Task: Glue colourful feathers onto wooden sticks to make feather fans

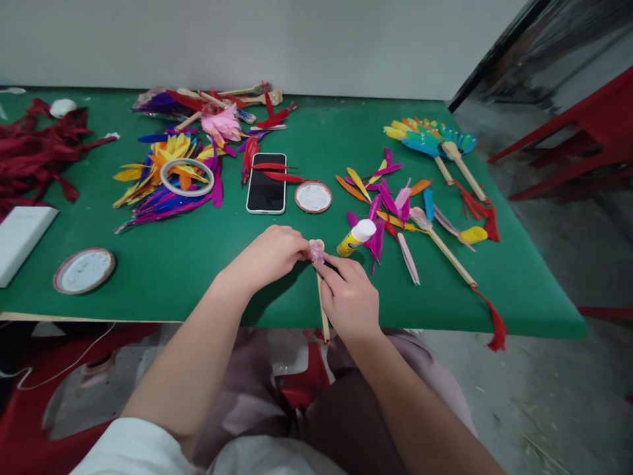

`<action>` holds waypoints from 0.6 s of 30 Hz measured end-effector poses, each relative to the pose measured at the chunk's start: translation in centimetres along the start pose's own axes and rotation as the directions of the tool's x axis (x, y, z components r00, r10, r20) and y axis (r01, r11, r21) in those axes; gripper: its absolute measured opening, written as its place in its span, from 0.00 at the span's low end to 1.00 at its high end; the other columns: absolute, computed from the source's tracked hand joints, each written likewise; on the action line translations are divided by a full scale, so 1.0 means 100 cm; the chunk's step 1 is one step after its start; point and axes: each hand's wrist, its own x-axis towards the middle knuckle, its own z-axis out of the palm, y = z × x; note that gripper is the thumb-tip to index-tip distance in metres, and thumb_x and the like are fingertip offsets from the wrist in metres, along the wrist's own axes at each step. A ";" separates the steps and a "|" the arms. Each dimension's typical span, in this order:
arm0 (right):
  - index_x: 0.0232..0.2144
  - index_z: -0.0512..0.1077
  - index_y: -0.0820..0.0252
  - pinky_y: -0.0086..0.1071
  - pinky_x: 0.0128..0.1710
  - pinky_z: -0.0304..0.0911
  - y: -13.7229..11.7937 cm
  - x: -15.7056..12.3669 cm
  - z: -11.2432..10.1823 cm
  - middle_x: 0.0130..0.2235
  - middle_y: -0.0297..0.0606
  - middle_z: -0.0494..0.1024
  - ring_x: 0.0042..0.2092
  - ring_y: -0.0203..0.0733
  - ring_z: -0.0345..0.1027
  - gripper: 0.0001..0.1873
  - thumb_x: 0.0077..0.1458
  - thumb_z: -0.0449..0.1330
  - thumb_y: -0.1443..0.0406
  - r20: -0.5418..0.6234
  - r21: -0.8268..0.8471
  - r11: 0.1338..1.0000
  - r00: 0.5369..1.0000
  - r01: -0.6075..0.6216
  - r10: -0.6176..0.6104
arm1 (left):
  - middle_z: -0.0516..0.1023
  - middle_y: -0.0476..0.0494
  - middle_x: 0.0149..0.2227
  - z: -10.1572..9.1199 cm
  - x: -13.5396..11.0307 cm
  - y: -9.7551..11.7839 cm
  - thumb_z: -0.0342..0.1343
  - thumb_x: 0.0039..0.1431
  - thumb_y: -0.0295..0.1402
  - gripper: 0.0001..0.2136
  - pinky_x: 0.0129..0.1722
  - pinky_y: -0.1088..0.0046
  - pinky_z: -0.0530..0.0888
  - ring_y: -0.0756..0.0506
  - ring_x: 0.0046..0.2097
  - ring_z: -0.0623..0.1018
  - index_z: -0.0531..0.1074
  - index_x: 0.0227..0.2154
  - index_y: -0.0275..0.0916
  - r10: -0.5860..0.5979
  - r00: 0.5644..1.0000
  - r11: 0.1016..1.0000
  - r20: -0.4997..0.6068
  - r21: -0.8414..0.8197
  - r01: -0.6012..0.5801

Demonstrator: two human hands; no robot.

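Near the table's front edge, a wooden fan handle (323, 307) points toward me, its wider top coated in something pinkish and glittery. My left hand (280, 253) pinches that top from the left. From the right, my right hand (352, 295) grips it, with fingertips just below the glittery part; the thumb is mostly hidden. A yellow glue stick (353, 240) with a white cap stands close to my right hand. Beyond it lie loose purple feathers (378, 231), mixed with orange and pink ones. Another wooden handle (450, 254) with a red tassel (497, 323) rests to the right.
A phone (267, 194) with red feathers across it lies beside a round lid (313, 197). A tape ring (186, 177) sits on colourful feathers. Finished-looking feather fans (430, 140) lie back right, dark red ribbons (34, 155) far left. A second lid (84, 270) lies front left.
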 end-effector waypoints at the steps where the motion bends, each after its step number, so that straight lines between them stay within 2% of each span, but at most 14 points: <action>1: 0.38 0.76 0.60 0.35 0.40 0.69 0.000 0.000 0.000 0.41 0.40 0.78 0.41 0.43 0.68 0.15 0.54 0.52 0.73 0.000 0.004 1.000 1.000 -0.002 0.002 | 0.77 0.45 0.29 0.000 0.000 0.000 0.47 0.58 0.26 0.10 0.38 0.71 0.68 0.47 0.36 0.75 0.75 0.30 0.37 0.001 1.000 1.000 0.003 0.005 -0.001; 10: 0.37 0.76 0.60 0.35 0.41 0.68 0.001 -0.001 -0.001 0.41 0.40 0.78 0.41 0.43 0.69 0.14 0.52 0.52 0.73 -0.005 0.026 1.000 1.000 -0.009 0.010 | 0.76 0.45 0.32 -0.011 -0.006 0.003 0.50 0.57 0.29 0.08 0.39 0.71 0.69 0.47 0.37 0.73 0.75 0.32 0.38 -0.009 1.000 0.999 -0.016 0.045 0.010; 13: 0.37 0.76 0.61 0.36 0.42 0.68 0.001 -0.001 0.000 0.41 0.40 0.78 0.42 0.43 0.68 0.15 0.50 0.53 0.74 -0.006 0.056 0.998 1.000 -0.025 0.026 | 0.76 0.45 0.33 -0.019 -0.012 -0.005 0.50 0.58 0.29 0.08 0.40 0.71 0.69 0.48 0.38 0.74 0.75 0.32 0.38 -0.066 0.990 0.998 -0.121 -0.008 0.066; 16: 0.37 0.76 0.61 0.36 0.42 0.68 0.001 -0.002 0.001 0.41 0.40 0.78 0.42 0.43 0.68 0.15 0.50 0.54 0.74 -0.009 0.071 0.997 0.999 -0.032 0.033 | 0.77 0.45 0.35 -0.027 -0.019 -0.015 0.48 0.59 0.29 0.09 0.42 0.69 0.69 0.47 0.40 0.74 0.74 0.34 0.38 -0.192 0.948 0.981 -0.253 -0.029 0.191; 18: 0.37 0.76 0.61 0.36 0.42 0.68 0.001 -0.002 0.000 0.40 0.40 0.78 0.42 0.43 0.69 0.15 0.49 0.54 0.74 -0.014 0.069 0.997 0.999 -0.032 0.033 | 0.77 0.44 0.37 -0.030 -0.023 -0.021 0.46 0.59 0.30 0.10 0.43 0.68 0.70 0.46 0.41 0.74 0.74 0.36 0.38 -0.269 0.921 0.962 -0.281 -0.024 0.274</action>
